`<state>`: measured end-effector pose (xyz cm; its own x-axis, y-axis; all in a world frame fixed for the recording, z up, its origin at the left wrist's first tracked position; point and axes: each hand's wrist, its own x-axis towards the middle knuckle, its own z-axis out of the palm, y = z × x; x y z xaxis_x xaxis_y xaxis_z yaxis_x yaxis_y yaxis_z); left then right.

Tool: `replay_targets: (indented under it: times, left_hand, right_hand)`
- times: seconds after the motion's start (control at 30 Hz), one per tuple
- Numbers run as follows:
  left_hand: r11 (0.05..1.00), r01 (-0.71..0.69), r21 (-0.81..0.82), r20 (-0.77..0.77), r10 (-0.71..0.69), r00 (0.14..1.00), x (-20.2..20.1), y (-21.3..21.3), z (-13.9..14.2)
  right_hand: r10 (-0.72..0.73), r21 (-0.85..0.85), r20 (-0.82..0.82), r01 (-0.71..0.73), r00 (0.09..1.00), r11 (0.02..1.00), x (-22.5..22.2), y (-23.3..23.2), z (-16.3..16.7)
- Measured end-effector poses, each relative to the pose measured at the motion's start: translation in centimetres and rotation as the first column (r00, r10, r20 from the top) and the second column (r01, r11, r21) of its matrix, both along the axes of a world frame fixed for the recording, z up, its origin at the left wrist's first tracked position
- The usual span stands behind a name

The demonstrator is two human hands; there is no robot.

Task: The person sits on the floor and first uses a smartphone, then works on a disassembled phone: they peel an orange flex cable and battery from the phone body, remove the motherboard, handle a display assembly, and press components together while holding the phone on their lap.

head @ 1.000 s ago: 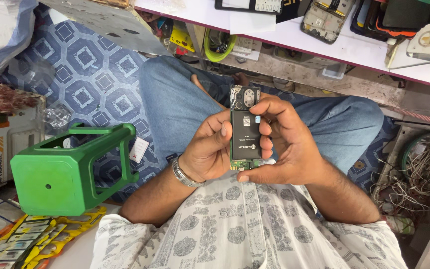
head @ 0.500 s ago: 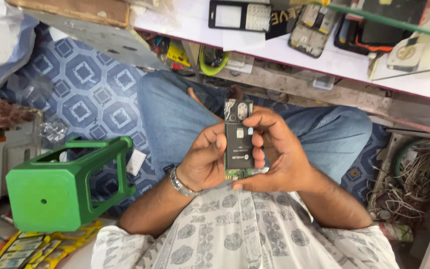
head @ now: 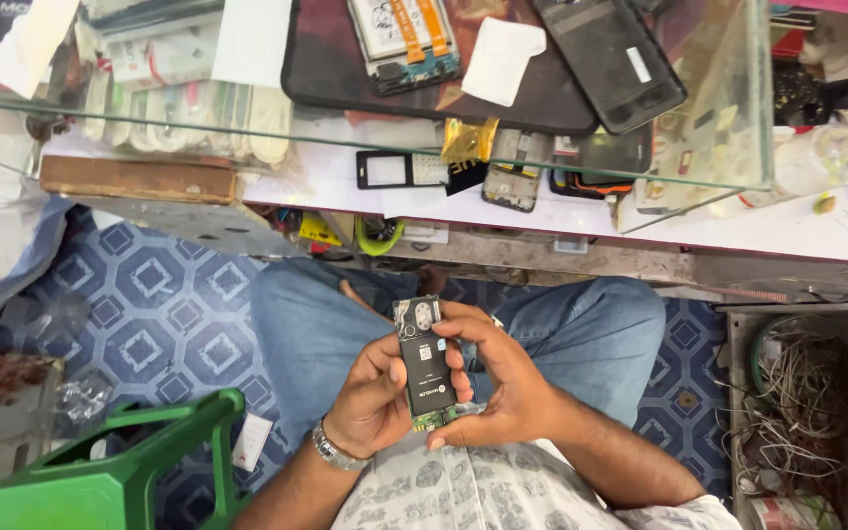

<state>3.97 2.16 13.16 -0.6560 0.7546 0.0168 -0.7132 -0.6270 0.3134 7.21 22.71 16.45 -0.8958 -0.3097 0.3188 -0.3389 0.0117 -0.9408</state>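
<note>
Phone point(head: 427, 365), back off and battery bare, sits over the lap, pinched between left hand point(head: 373, 404) and right hand point(head: 501, 381); a thumb slip could drop it to the floor.

A bright green plastic stool point(head: 100, 471) stands on a blue floor mat point(head: 159, 294) with a pale geometric tile pattern; the opened phone's battery point(head: 427, 373) is black.
</note>
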Motion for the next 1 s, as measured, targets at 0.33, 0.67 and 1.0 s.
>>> replay_targets:
  times: [0.33,0.67,1.0]
  left_hand:
    - [0.999,0.045,-0.027,-0.022,-0.046,0.999,0.0,0.5,0.0]
    - [0.996,0.031,-0.079,-0.048,-0.035,0.998,0.6,0.2,-0.9]
    - [0.999,0.053,-0.004,0.014,-0.052,0.999,1.3,1.5,-3.0]
  right_hand:
    - [-0.048,0.030,0.014,0.048,0.999,0.998,1.5,0.5,-0.5]
    - [-0.017,0.030,-0.168,0.022,0.986,0.999,0.5,0.9,0.6]
    - [-0.100,0.020,-0.116,0.103,0.988,0.994,1.9,1.4,0.0]
